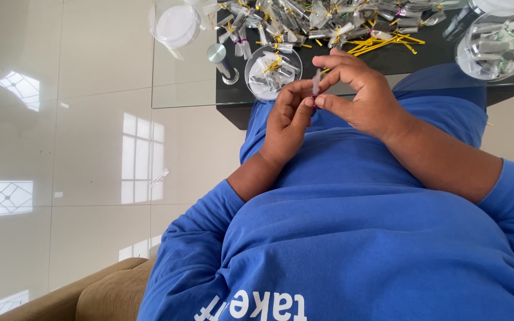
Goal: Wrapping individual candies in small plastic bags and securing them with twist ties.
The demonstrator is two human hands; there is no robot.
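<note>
While the pale tiled floor (60, 148) fills the left of the view and your blue sweatshirt (352, 238) the bottom, the glass-topped table (185, 89) runs along the top edge with the work spread over it. A tan sofa arm (90, 294) shows at the lower left corner.

Judging by what lies there, you are well into it: a big heap of small clear packets tied with gold ties (304, 21) covers the middle of the table, and a loose bunch of gold twist ties (382, 43) lies just beside it, unused. 3 round clear containers stand about: one at the right (498, 44) holding several packets with a green tie among them, one in the middle (272, 71) holding a few packets, and one at the left (176, 25) that looks empty (or it may be a lid, hard to tell). A small metal cylinder (220, 59) lies between the left one and the middle one.

Your left hand (287, 122) and right hand (361, 95) meet over your chest, just short of the table edge. Both have fingers pinched narrow on 1 small clear packet (316, 83), held upright, with a purple tie (310, 102) at its lower end between your fingertips.
</note>
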